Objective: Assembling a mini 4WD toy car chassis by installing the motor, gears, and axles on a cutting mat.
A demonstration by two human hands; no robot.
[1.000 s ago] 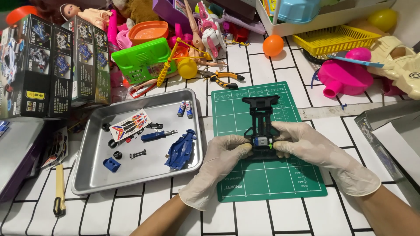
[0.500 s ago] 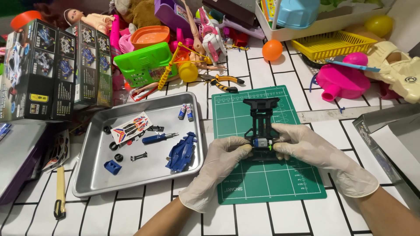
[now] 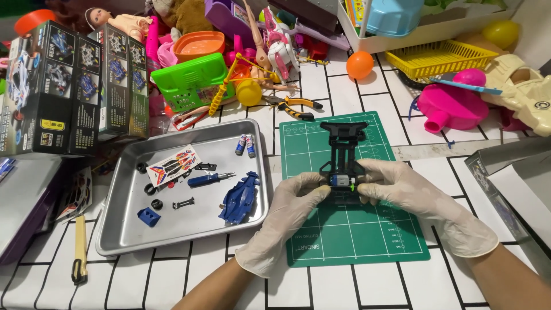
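Both gloved hands closed on the black toy car chassis (image 3: 343,166) over the green cutting mat (image 3: 356,229) — left hand (image 3: 290,206) pinches its near left side, right hand (image 3: 402,192) grips the near right side by the small motor. Left of the mat, a metal tray (image 3: 123,241) holds the blue car body (image 3: 239,198), a sticker sheet (image 3: 172,165), a small screwdriver (image 3: 209,179) and two batteries (image 3: 245,146). Farther back — pliers (image 3: 293,106), boxes (image 3: 63,86), a pile of toys.

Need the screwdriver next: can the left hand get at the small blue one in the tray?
Probably yes. The left hand is just right of the tray; the blue screwdriver lies uncovered there, though both hands hold the black chassis.
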